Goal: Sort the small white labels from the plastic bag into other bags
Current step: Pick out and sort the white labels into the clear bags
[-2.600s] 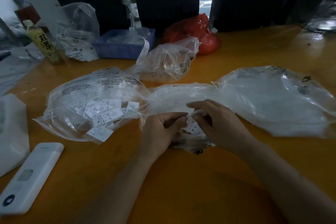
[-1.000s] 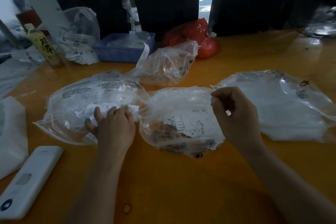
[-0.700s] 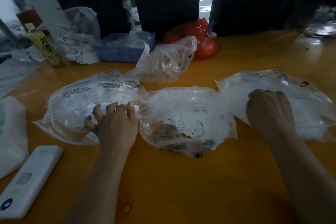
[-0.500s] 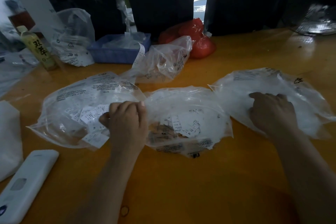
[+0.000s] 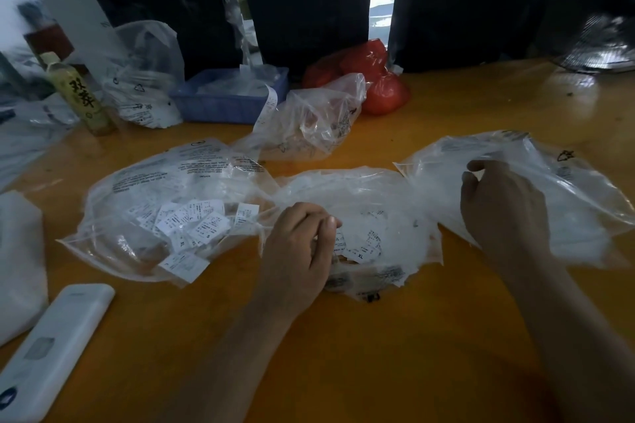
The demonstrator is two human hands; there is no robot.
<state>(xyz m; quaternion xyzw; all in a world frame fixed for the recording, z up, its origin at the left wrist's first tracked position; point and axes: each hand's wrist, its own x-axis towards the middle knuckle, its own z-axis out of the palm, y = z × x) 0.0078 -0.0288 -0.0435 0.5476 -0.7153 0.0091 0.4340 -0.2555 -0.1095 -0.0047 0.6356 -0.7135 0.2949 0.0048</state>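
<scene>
Since last frame, left hand (image 5: 302,251) shifted right onto middle bag (image 5: 378,203), grip curled, contents unclear; right hand (image 5: 498,213) pinching right bag (image 5: 567,203). Risk: slippery film slips, labels (image 5: 192,223) spill onto tabletop (image 5: 343,354).

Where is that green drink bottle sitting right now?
In the head view the green bottle stands upright at the far left of the orange table, just left of a crumpled clear bag and the blue tray.

Small white labels (image 5: 192,227) lie heaped inside three crumpled clear plastic bags (image 5: 378,196) side by side.
</scene>
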